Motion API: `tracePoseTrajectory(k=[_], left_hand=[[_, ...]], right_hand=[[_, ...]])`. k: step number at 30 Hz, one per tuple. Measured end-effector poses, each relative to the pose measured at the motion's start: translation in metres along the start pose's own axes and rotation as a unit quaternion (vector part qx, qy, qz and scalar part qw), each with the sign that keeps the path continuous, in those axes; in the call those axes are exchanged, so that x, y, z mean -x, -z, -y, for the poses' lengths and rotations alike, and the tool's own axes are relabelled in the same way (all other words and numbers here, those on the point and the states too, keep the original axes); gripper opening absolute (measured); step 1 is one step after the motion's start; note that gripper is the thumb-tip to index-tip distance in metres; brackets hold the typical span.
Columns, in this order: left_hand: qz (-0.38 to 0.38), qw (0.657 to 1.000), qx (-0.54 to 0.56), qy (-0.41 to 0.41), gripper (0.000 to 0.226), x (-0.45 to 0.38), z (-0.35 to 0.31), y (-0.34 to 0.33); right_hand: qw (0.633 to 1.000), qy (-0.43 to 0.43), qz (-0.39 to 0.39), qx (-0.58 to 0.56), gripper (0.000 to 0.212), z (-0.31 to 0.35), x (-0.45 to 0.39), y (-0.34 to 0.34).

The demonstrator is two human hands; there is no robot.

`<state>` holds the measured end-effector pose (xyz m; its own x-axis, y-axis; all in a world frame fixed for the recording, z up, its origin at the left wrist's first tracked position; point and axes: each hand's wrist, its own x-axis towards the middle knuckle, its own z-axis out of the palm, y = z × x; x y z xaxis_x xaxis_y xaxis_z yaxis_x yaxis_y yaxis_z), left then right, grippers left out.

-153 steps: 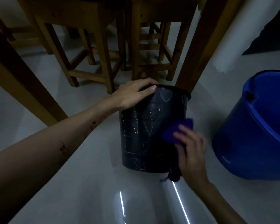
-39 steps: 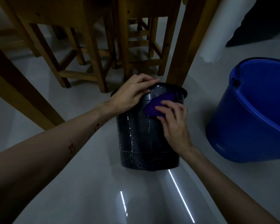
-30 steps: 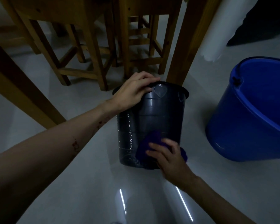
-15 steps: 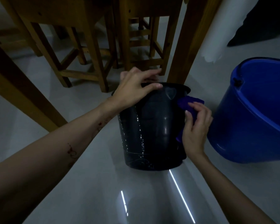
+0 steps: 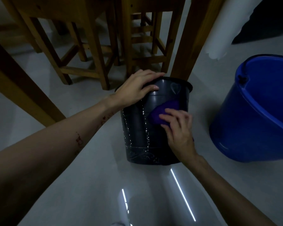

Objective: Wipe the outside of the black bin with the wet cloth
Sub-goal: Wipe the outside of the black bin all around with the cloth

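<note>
1. The left hand [image 5: 134, 88] lay over the near-left rim of the black bin [image 5: 137, 128], fingers [image 5: 151, 87] curled onto the rim, gripping it, much as half a second before, with the thumb now resting on the outer wall.
2. The black bin stood upright on the pale floor [image 5: 88, 185], in front of a wooden desk leg [image 5: 191, 38], with pale drips down its near wall.
3. The purple cloth [image 5: 163, 111] had moved from the bin's right edge to the upper near-right wall, pressed flat there.
4. The right hand [image 5: 178, 131] held the cloth against the wall, fingers [image 5: 170, 111] spread flat on it, not closed round it.
5. The blue bucket [image 5: 252, 119] stood to the right, apart from the bin.
</note>
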<state>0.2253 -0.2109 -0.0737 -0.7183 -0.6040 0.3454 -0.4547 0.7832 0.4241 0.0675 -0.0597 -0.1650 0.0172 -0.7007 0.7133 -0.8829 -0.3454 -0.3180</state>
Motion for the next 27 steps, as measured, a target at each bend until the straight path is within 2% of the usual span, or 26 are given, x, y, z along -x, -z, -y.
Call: tracePoseTrajectory(k=[6,10,13,17,21,24,27], left_hand=[[-0.001,1.000,0.012,-0.004,0.046,-0.002,-0.005,0.001],[0.020,1.000,0.011,-0.008,0.047,-0.010,-0.014,0.013],[0.031,0.999,-0.031,-0.020,0.049,-0.019,-0.025,0.017],[-0.020,0.997,-0.070,-0.002,0.036,-0.018,-0.022,0.022],[0.015,0.999,0.003,0.032,0.030,-0.003,-0.010,0.017],[0.023,0.998,0.038,0.050,0.031,-0.006,-0.012,0.015],[0.026,0.995,0.071,0.071,0.032,-0.011,-0.015,0.016]], right_hand=[[0.990,0.117,0.081,0.014,0.035,0.004,0.069,0.003],[0.978,0.148,0.145,0.008,0.028,0.001,0.105,0.010],[0.990,0.094,0.108,-0.005,0.025,0.000,0.086,0.020],[0.997,-0.058,-0.008,-0.043,0.023,-0.004,0.029,0.031],[0.975,-0.196,-0.073,-0.075,0.029,-0.012,-0.019,0.022],[0.968,-0.222,-0.089,-0.075,0.028,-0.013,-0.042,0.010],[0.986,-0.147,-0.068,-0.031,0.026,-0.006,-0.042,-0.001]])
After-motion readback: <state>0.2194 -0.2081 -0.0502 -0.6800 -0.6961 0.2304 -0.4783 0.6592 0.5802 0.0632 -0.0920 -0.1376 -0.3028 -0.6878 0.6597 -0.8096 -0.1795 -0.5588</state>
